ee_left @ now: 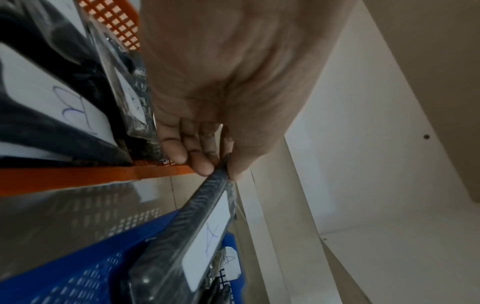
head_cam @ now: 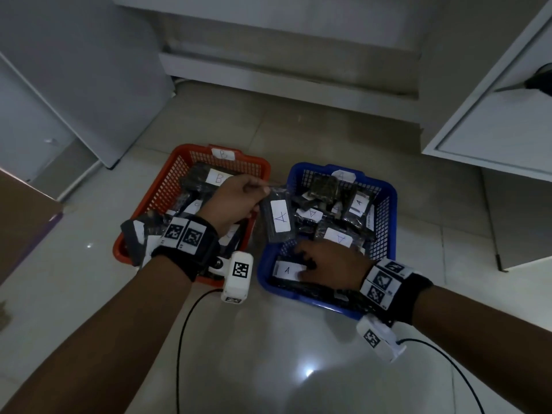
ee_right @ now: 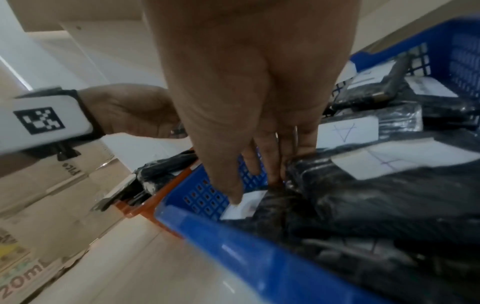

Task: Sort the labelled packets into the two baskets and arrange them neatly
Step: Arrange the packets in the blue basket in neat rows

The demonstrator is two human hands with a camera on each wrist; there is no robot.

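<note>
Blue-inked "A" packet (left-held)

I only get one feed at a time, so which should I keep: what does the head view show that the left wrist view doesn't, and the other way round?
Only the head view shows the right hand resting on A-labelled packets inside the blue plastic basket, and the full spread of both baskets.

Only the left wrist view shows the left fingers pinching the top edge of the dark plastic packet labelled A.

Both show the left hand holding that packet by the blue basket's edge, and the orange plastic basket holding B-labelled packets.
</note>
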